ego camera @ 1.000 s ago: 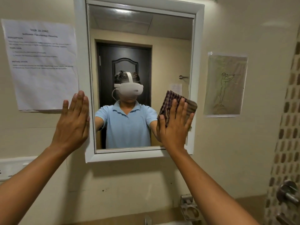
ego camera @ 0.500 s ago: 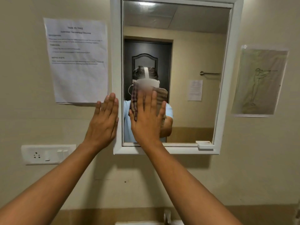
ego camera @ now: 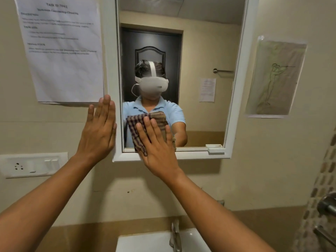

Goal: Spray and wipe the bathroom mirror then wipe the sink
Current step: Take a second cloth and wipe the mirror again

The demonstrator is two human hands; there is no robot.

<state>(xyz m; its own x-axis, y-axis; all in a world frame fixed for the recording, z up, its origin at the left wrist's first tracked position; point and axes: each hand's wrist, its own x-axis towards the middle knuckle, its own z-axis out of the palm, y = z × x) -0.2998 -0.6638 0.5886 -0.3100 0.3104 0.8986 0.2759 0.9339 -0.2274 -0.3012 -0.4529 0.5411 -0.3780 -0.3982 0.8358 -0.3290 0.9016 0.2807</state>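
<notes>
Head view: nearest us, the white sink (ego camera: 145,240) lies below, and we judge its wipe is not yet begun. Our right hand (ego camera: 156,144), fingers spread flat, presses the checked cloth (ego camera: 134,124) on the mirror (ego camera: 200,51) at its lower left corner; 0.5 s ago it was higher. Our left hand (ego camera: 98,128) stays flat on the frame.

Bathroom: framed wall mirror (ego camera: 200,42) above white sink (ego camera: 145,240) with tap (ego camera: 175,233), tiled side wall (ego camera: 325,179).
</notes>
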